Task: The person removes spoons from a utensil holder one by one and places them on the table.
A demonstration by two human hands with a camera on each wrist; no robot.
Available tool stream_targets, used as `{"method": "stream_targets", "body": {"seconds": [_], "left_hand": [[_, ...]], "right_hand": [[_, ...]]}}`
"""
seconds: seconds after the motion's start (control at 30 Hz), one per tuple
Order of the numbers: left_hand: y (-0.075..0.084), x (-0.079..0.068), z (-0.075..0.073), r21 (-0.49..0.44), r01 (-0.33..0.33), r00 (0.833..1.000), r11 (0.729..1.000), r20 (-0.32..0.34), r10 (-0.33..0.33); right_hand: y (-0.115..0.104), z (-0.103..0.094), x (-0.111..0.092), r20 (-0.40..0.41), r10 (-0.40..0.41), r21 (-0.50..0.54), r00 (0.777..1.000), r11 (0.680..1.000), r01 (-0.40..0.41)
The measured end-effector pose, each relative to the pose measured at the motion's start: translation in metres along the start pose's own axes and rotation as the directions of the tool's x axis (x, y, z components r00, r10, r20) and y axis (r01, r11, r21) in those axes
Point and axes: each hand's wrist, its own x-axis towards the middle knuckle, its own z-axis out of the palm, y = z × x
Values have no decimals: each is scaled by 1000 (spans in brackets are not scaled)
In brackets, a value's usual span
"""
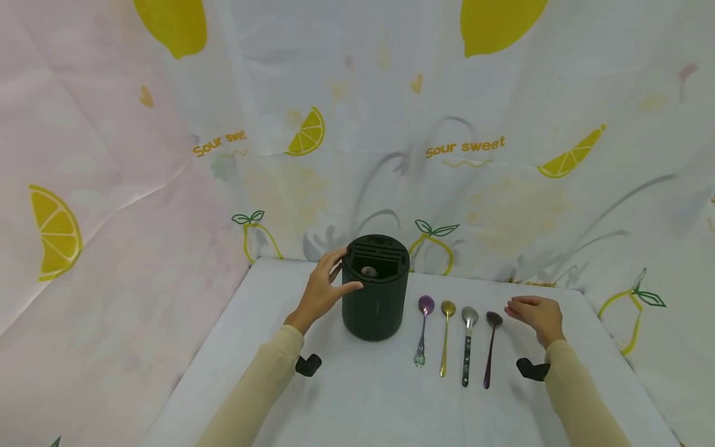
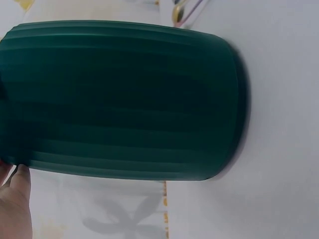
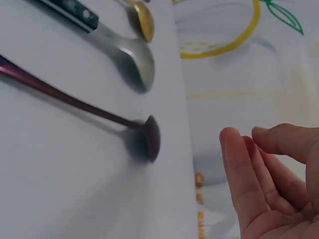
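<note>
Where the green canister stands: upright towards the far side of the worktop, just left of the spoons, with its wide mouth facing up.
Left hand: gripping the canister high on its left side, thumb against the front of the rim, the other fingers round the wall.
Right hand: holding nothing; fingers loosely bent, a small gap between thumb and fingertips, near the dark spoon but apart from it.
Spoon row: from left to right, the purple spoon, gold spoon, silver-bowled spoon and dark spoon, side by side without touching, bowls pointing away from the person.
Canister mouth: a small roundish thing shows inside; too little is visible to name it.
Steadying the canister: light, even pressure from thumb and fingers should suit; squeezing or leaning on one edge could tip or slide it, and the thumb is best kept clear of the mouth.
Handling a spoon: the handles lie thin and low, so a fingertip pinch from both sides would probably hold better than a full fist.
Main risk: brushing a neighbouring spoon; coming down from above, fingers together, seems safest.
</note>
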Motion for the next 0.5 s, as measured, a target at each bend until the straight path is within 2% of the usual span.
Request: {"method": "stream_targets", "body": {"seconds": [0.23, 0.5], "left_hand": [[0, 0, 0, 11, -13, 1000, 1000, -1, 13], [0, 0, 0, 15, -5, 1000, 1000, -7, 6]], "right_hand": [[-26, 18, 2, 25, -122, 36, 992, 992, 121], [-63, 45, -4, 61, -205, -56, 977, 976, 209]]}}
